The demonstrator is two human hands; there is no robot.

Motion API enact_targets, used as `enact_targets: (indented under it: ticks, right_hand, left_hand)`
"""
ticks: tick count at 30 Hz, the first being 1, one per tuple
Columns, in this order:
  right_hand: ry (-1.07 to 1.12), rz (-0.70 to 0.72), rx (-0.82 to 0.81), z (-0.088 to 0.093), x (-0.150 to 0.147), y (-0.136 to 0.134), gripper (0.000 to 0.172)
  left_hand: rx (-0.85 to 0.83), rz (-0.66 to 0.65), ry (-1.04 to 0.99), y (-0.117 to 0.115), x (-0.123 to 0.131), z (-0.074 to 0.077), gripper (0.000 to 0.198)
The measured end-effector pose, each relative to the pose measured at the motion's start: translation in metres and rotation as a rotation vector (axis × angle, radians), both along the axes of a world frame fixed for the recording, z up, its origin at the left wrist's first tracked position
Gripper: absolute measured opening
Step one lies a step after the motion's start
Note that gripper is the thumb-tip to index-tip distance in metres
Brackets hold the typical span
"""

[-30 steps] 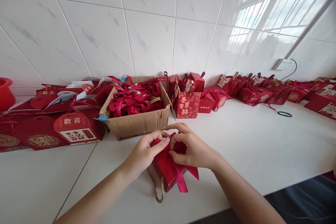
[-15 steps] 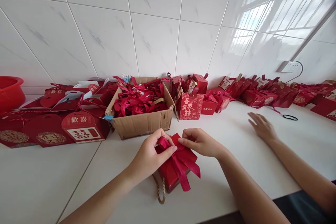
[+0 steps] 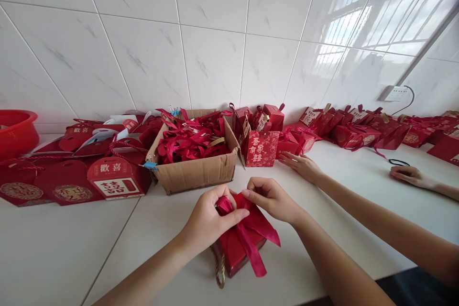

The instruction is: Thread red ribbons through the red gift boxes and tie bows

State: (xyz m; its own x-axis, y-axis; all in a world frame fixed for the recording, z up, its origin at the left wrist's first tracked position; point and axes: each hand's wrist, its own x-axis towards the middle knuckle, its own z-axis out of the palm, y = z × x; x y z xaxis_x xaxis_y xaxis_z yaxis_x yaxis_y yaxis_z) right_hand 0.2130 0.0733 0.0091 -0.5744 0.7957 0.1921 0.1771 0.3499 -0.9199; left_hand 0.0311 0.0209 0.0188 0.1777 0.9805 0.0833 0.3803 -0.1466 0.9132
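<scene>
Little red box (image 3: 235,251) sitting on the tabletop (image 3: 64,253) right in front of us, shiny red ribbon (image 3: 254,253) across the top with its tails hanging down. Our left hand (image 3: 211,216) is pinching a loop of it, and our right hand (image 3: 278,201) pinches the ribbon's other side. Gold rope handle (image 3: 220,270) droops off the box. Just behind: a cardboard carton (image 3: 195,174) heaped with ribbons, and a co-worker's hand (image 3: 304,168) resting to the right.
</scene>
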Motion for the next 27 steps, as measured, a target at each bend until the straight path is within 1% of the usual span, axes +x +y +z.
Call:
enact_targets:
  ticks: [4, 9, 12, 14, 16, 18, 21, 24, 27]
  right_hand:
    - [-0.011, 0.003, 0.045, 0.000, 0.001, 0.000, 0.036]
    - [-0.013, 0.015, 0.099, 0.002, 0.003, 0.000, 0.033]
    - [-0.039, 0.016, 0.108, 0.000, 0.003, 0.000, 0.032]
    - [-0.048, 0.002, 0.124, 0.000, 0.002, 0.000, 0.030]
    - [-0.050, -0.040, 0.197, 0.001, 0.002, -0.003, 0.021]
    - [-0.041, -0.096, 0.333, 0.005, 0.002, -0.009, 0.011]
    - [-0.042, -0.136, 0.527, 0.011, 0.003, -0.020, 0.007]
    - [-0.111, -0.117, 0.619, 0.016, 0.000, -0.033, 0.007]
    - [-0.168, -0.125, 0.666, 0.018, -0.005, -0.041, 0.009]
  left_hand:
    - [0.020, -0.035, 0.052, -0.001, -0.001, 0.000, 0.032]
    - [0.057, -0.057, 0.140, -0.001, -0.001, 0.001, 0.036]
    - [0.045, -0.060, 0.147, -0.003, -0.001, 0.002, 0.035]
    - [0.041, -0.060, 0.114, -0.003, -0.002, 0.003, 0.033]
    - [0.019, -0.100, 0.030, -0.002, -0.005, 0.005, 0.031]
    - [-0.027, -0.175, -0.091, 0.000, -0.009, 0.007, 0.032]
    - [-0.114, -0.249, -0.253, 0.003, -0.015, 0.010, 0.038]
    - [-0.176, -0.258, -0.298, 0.005, -0.018, 0.011, 0.035]
    - [-0.197, -0.250, -0.269, 0.004, -0.018, 0.011, 0.029]
